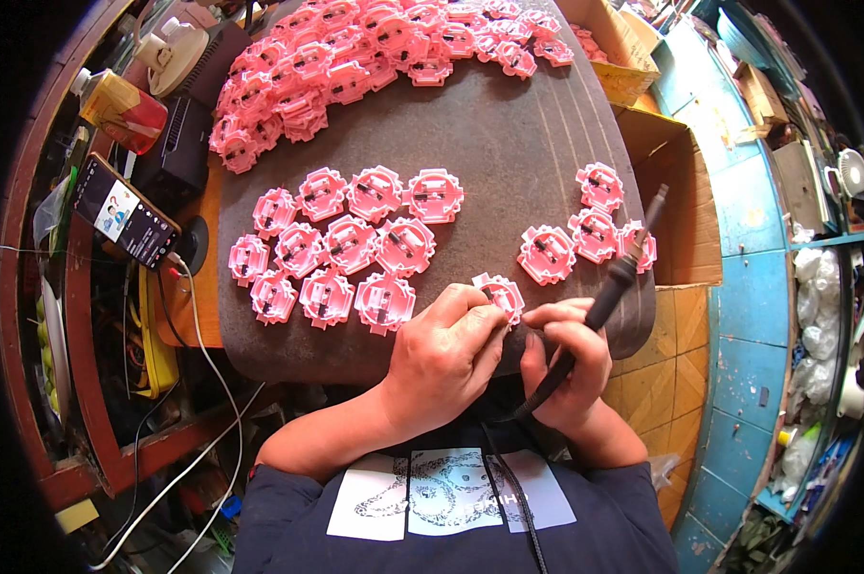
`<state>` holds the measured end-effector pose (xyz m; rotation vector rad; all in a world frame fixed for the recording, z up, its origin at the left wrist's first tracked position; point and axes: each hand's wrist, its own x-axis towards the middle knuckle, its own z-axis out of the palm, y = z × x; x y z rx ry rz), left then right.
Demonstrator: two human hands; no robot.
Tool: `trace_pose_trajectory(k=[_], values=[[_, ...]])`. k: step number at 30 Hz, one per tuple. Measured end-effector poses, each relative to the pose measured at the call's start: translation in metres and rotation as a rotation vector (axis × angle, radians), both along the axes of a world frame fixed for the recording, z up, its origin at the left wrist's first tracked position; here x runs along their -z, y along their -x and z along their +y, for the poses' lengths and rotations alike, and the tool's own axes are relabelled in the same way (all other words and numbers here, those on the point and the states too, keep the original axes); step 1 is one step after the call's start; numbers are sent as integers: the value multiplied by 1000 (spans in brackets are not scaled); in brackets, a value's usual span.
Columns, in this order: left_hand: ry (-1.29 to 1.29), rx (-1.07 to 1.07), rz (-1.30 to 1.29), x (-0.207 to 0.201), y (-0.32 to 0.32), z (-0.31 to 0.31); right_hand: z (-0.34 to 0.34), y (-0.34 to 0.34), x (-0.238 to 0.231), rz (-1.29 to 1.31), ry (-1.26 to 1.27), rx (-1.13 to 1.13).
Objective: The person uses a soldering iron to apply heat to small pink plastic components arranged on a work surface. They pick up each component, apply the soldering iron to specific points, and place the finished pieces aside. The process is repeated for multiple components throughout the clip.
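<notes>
My left hand is closed, its thumb and fingertips pinched at the near edge of a pink plastic part. That part lies by the table's front edge, and the fingers hide some of it. In my right hand is a soldering iron, gripped by its black handle. The iron slants up and to the right, its metal tip pointing away from me. The right fingertips come close to the same pink part. Behind the iron sits another pink part, beside a small group of parts with dark pieces inside.
Rows of pink parts cover the left of the dark tabletop. A large heap of them fills the back. Left stand a propped phone and a bottle. Cardboard boxes adjoin the right edge.
</notes>
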<state>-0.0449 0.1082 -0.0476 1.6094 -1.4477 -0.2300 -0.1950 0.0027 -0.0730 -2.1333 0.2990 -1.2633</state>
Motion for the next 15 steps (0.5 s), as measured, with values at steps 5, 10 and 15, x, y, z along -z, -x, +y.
trace_pose_trajectory(k=[5, 10, 15], values=[[-5, -21, -13, 1, 1, 0, 2, 2, 2, 22, 190, -77], [14, -39, -12, 2, 1, 0, 2, 1, 0, 91, 184, -49], [0, -37, -31, 0, 2, -1, 0, -1, -1, 104, 178, -51]])
